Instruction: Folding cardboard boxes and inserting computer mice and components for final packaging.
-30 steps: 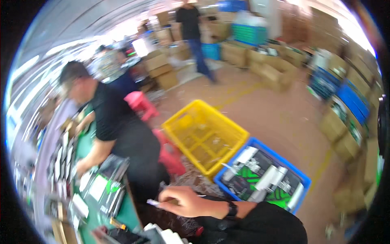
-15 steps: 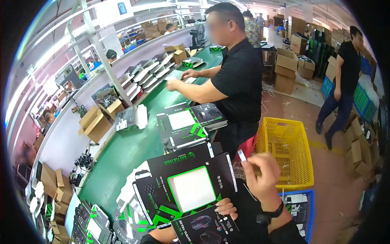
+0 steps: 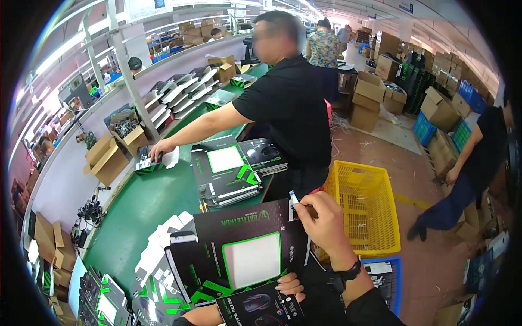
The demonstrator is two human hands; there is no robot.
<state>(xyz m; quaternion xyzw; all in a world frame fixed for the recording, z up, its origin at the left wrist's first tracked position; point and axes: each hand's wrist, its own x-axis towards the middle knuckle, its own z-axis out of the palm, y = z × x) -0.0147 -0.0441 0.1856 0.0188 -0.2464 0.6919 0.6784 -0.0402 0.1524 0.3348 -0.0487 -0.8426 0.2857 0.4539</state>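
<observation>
A flattened black and green cardboard box [image 3: 204, 231] with a white window panel and a printed mouse picture lies across my left forearm. My left hand [image 3: 291, 286] is closed around its lower right part, fingertips on top and the rest hidden beneath. At the upper right corner of the box, my right hand [image 3: 325, 221] is closed in a pinch on a small white strip [image 3: 294, 204] with a blue tip. The strip overlaps the box's edge in view; whether it is stuck there I cannot tell. A watch sits on my right wrist.
Stacked flat boxes [image 3: 225, 182] stand on the green table [image 3: 157, 204], with more at lower left. A yellow crate [image 3: 364, 209] and a blue crate [image 3: 394, 288] are on my right. A co-worker [image 3: 288, 81] reaches across the table; another person [image 3: 462, 179] walks at the far right.
My right hand has moved left and up with the strip, from apart to the box's upper right corner. The co-worker's arm now reaches to a small box; the walking person is nearer.
</observation>
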